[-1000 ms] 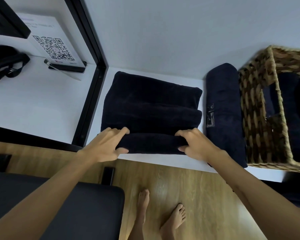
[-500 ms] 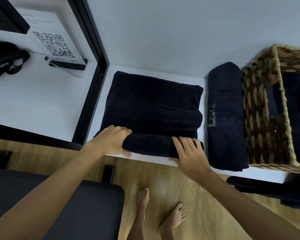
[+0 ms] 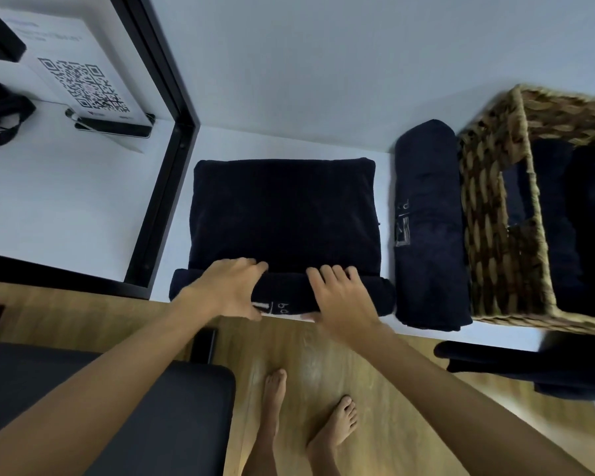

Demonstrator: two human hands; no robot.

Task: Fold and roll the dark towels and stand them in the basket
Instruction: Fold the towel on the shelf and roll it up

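Observation:
A folded dark towel (image 3: 282, 207) lies on the white shelf (image 3: 248, 146), its near end rolled into a thick roll at the front edge. My left hand (image 3: 227, 286) and my right hand (image 3: 340, 297) both wrap over that roll, fingers on top and thumbs at its near side. A white label shows between the hands. A finished rolled towel (image 3: 426, 235) lies to the right, against the wicker basket (image 3: 488, 218). Dark towels (image 3: 564, 218) stand inside the basket.
A black frame post (image 3: 165, 166) borders the shelf on the left, with a QR-code sign (image 3: 83, 84) and a black bag (image 3: 0, 115) beyond it. A black seat (image 3: 117, 407) is at lower left. More dark cloth (image 3: 529, 365) lies below the basket.
The roll has grown thicker and turned away from me, and the white label now faces up. Both hands have shifted toward the middle of the roll.

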